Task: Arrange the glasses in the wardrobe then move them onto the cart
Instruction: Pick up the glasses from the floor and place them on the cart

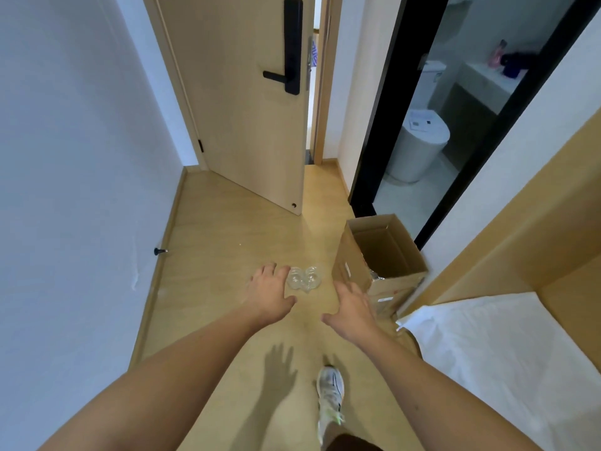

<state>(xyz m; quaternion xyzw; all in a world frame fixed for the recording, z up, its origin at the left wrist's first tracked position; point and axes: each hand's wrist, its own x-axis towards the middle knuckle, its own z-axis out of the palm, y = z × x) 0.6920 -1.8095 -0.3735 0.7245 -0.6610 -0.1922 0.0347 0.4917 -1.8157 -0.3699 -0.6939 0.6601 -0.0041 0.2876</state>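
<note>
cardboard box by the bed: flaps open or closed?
Open. The cardboard box stands on the floor with its top flaps up, and its brown inside wall is visible from above.

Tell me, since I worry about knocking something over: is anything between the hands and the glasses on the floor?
Nothing visible. The left hand is beside the glasses; the right hand has bare floor ahead. The cardboard box stands off to the right.

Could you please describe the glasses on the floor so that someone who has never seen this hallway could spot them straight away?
Start at the open wooden door and come down the wood floor to the open cardboard box. Just left of it, two clear glasses sit side by side on the floor, beyond the left hand. They are the only transparent things there, nearly colourless against the boards.
</note>
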